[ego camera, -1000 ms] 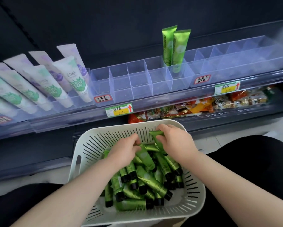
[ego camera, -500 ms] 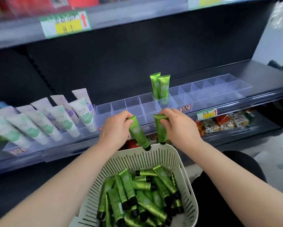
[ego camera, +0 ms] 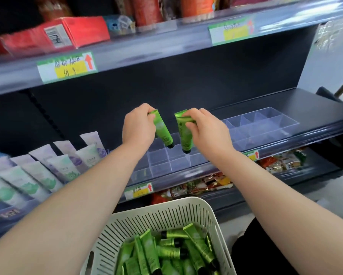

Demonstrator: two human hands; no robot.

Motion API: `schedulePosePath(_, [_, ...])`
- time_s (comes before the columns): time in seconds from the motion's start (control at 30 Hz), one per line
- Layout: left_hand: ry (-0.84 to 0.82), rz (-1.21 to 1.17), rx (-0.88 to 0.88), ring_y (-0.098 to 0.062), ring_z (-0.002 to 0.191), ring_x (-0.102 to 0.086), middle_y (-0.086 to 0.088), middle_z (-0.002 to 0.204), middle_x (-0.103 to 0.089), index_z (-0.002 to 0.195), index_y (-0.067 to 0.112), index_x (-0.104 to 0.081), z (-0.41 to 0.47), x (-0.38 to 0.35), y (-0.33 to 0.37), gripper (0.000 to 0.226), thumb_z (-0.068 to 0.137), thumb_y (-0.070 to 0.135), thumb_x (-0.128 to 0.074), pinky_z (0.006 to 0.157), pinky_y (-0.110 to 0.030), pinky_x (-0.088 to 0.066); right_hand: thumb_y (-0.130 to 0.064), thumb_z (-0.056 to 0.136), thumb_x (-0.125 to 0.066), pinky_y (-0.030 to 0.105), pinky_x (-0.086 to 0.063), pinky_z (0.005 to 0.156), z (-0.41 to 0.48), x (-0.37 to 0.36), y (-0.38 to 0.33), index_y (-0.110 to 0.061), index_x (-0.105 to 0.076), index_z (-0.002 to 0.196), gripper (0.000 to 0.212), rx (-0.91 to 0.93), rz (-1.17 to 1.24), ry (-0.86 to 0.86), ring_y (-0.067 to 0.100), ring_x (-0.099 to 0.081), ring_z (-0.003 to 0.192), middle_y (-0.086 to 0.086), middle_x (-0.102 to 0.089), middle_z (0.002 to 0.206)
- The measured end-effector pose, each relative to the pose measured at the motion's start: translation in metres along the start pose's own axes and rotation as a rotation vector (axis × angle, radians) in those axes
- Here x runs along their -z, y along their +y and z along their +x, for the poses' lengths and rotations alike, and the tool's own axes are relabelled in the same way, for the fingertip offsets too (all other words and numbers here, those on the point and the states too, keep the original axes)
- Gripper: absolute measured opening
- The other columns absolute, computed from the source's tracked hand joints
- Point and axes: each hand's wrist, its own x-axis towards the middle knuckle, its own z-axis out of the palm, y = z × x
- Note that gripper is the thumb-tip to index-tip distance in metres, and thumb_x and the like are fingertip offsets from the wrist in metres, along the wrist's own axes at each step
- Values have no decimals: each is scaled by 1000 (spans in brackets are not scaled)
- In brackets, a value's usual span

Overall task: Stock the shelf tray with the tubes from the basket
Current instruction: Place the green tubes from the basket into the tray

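"So, what has changed since half a second ago?"

"Both hands have risen from just above the white slotted plastic basket (ego camera: 156,219) to the dark blue-black shelf (ego camera: 285,102). The left hand (ego camera: 138,128) pinches a small green plastic tube with a black cap (ego camera: 161,129) by its crimped end. The right hand (ego camera: 210,132) grips a second green tube (ego camera: 183,137) the same way. Both tubes hang cap down, slightly tilted, just above the middle cells of the clear plastic compartment tray (ego camera: 265,124). More of the grey upper shelf (ego camera: 156,48) shows now."

"And the shelving around them?"

"The dark shelf carries the tray, with a dark panel behind it. At 11 o'clock a red carton (ego camera: 83,30) lies on the upper shelf, blurred. A green-and-yellow price tag with a red arrow (ego camera: 66,67) sits on that shelf's edge at 10 o'clock. Colourful snack packets (ego camera: 198,185) lie one level down, at 5 o'clock from the hands."

"What do the containers hold?"

"The tray runs off towards 3 o'clock, and I cannot tell what stands behind the hands. At 8 o'clock, pale white and lilac tubes (ego camera: 63,167) lean in rows in their own clear holder. At 6 o'clock the basket holds a heap of green tubes (ego camera: 166,255), lying crosswise over one another."
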Motion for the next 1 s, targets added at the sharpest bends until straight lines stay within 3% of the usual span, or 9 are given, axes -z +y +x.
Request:
schedulePosePath(0.13, [-51,69,-40,-23,89,-56,-2,99,-63,103,19,-65,21,-21,-1,17,96,15,-50,75,-39,-49,-21,97,-48,38,-50,69,14,-11,9,-24,-56,117,21,18,-4,6,22,-54,95,-1,-59,101])
schedulePosePath(0.43, [-223,200,-91,-25,82,-57,-6,95,-62,97,16,-65,50,-58,-9,16,92,9,-52,65,-34,-47,-23,96,-51,34,-46,66,27,-19,22,-24,-58,115,20,25,-15,32,19,-52,93,-5,-63,97])
schedulePosePath(0.57, [-285,209,-59,-27,87,-57,-5,100,-62,101,19,-66,48,-68,-17,28,86,1,-52,65,-32,-42,-23,96,-51,35,-48,66,28,-23,23,-24,-58,115,20,24,-23,14,18,-53,92,-5,-63,97])
schedulePosePath(0.77, [-236,181,-90,-27,110,-57,-6,124,-58,129,18,-55,43,-59,-29,42,91,1,-53,80,-34,-46,-21,95,-52,35,-47,65,36,-31,17,-22,-60,111,18,30,-36,20,20,-53,90,-3,-61,96])
schedulePosePath(1.0, [-217,163,-133,-22,107,-58,-2,124,-57,124,18,-57,29,-34,-36,34,93,6,-55,84,-37,-51,-22,97,-47,31,-38,62,58,-42,1,-21,-56,115,20,55,-96,-7,22,-54,89,0,-55,100])
